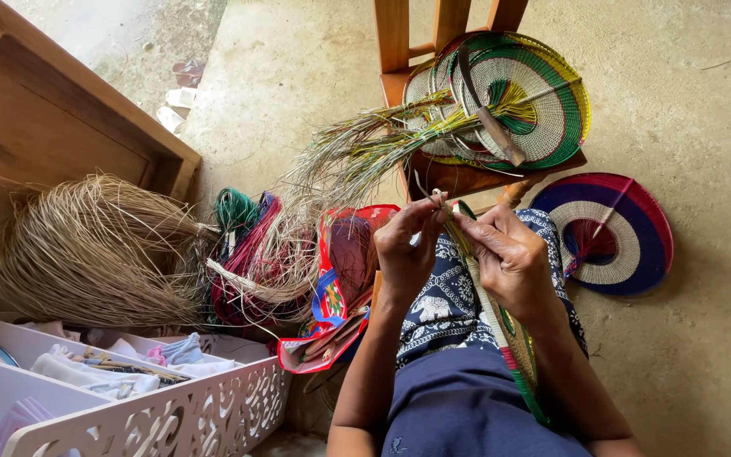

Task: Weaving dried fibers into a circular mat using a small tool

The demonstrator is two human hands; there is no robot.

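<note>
Here the left hand and right hand meet over the lap, fingers of both pinched together on thin pale strands at the top edge of a half-woven fan that lies along the thigh, running down and away from the fingers. Doing this well seems to call for even tension and a short grip close to the weave, so the strand neither slackens nor snaps. Just beyond the fingers, loose fibres trail off a stack of finished fans on a wooden stool and could snag. A purple fan lies on the floor right of the fingers; raw straw and coloured bundles sit well to their left.
</note>
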